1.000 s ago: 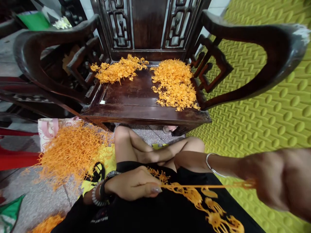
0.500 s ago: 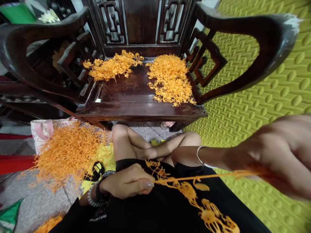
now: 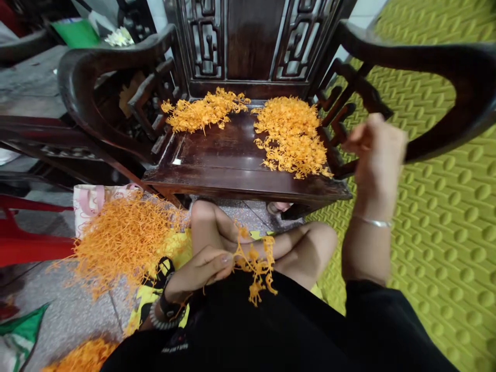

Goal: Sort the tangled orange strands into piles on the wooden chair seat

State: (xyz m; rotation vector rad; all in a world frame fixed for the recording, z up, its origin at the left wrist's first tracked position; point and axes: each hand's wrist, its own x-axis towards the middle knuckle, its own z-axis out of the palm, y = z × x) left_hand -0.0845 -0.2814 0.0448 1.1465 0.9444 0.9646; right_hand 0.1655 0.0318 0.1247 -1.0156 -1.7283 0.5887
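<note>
My left hand (image 3: 207, 266) is closed in a pinch on a branching orange plastic sprue (image 3: 256, 263), with small spidery pieces hanging from it above my lap. My right hand (image 3: 377, 147), smeared by motion, is raised in front of the chair's right armrest, fingers curled in. Anything inside it is hidden. On the dark wooden chair seat (image 3: 217, 155) lie two heaps of orange spidery pieces, a smaller left heap (image 3: 205, 111) and a larger right heap (image 3: 290, 134). A big tangle of thin orange strands (image 3: 124, 232) lies on the floor to the left.
A white and pink bag (image 3: 87, 204) stands behind the tangle. More orange pieces (image 3: 83, 356) lie at the lower left. The chair's curved right armrest (image 3: 426, 51) reaches past my right hand. A yellow-green textured mat (image 3: 437, 258) covers the right side. Something red (image 3: 39, 248) is at far left.
My right hand has swung up and forward from the lower right, away from the stretched orange strand. The orange sprue now hangs loosely from my left hand. The view has shifted left.
</note>
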